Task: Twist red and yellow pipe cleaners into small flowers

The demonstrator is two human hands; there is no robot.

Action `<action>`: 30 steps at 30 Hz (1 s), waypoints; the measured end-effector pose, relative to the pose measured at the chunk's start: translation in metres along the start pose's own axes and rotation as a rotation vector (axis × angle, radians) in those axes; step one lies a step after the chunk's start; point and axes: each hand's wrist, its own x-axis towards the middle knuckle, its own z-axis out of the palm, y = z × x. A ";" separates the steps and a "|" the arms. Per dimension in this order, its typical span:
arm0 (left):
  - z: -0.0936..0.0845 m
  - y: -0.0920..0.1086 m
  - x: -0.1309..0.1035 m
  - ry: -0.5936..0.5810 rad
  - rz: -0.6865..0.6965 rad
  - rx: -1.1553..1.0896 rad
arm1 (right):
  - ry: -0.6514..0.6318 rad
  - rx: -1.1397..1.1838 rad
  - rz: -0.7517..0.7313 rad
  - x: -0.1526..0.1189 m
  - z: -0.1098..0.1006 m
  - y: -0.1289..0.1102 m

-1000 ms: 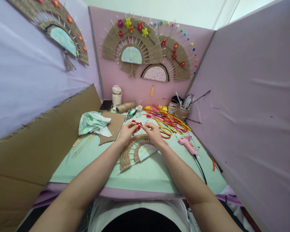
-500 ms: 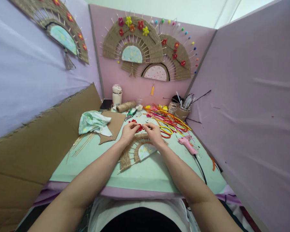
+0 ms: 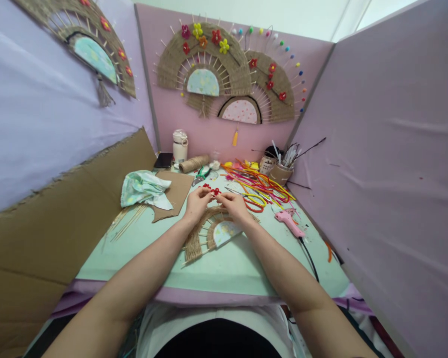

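My left hand [image 3: 197, 202] and my right hand [image 3: 234, 203] meet over the mint-green table [image 3: 224, 273]. Pinched between their fingertips is a small red pipe-cleaner flower [image 3: 216, 191], its lower part hidden by the fingers. Just behind it lies another bit of red pipe cleaner [image 3: 206, 186]. Below my wrists rests a half-round twine-woven fan [image 3: 194, 242] with thin stick ribs and a pale green patterned centre. To the right of my right hand are scissors [image 3: 257, 203] with orange and yellow handles.
A pink glue gun [image 3: 289, 223] with a black cord lies on the right. Colourful pipe cleaners [image 3: 271, 184] spread behind. Green-handled pliers [image 3: 202, 174], cardboard [image 3: 179, 186], patterned cloth [image 3: 144, 189], a twine roll [image 3: 194, 164] and a bottle [image 3: 179, 146] stand or lie leftward.
The red flower now shows above my fingertips rather than between them. My fingers have turned slightly and drawn closer together; the fan has stayed put.
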 end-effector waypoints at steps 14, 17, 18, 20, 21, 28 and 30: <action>-0.003 0.009 -0.002 -0.036 -0.088 0.119 | -0.018 0.041 0.029 0.008 -0.013 0.005; -0.005 0.007 -0.001 -0.058 -0.088 0.141 | -0.056 0.085 0.060 0.009 -0.016 0.005; -0.005 0.006 -0.001 -0.075 -0.093 0.157 | -0.063 0.090 0.063 0.010 -0.016 0.005; -0.004 0.006 -0.002 -0.104 -0.125 0.159 | -0.059 0.082 0.071 0.010 -0.016 0.006; -0.003 0.006 -0.003 -0.113 -0.157 0.136 | -0.047 0.076 0.072 0.010 -0.015 0.007; 0.002 0.008 -0.007 -0.117 -0.279 -0.052 | 0.026 0.070 0.034 0.011 -0.010 0.013; 0.001 0.006 -0.005 -0.107 -0.268 -0.030 | 0.026 0.067 0.047 0.010 -0.010 0.012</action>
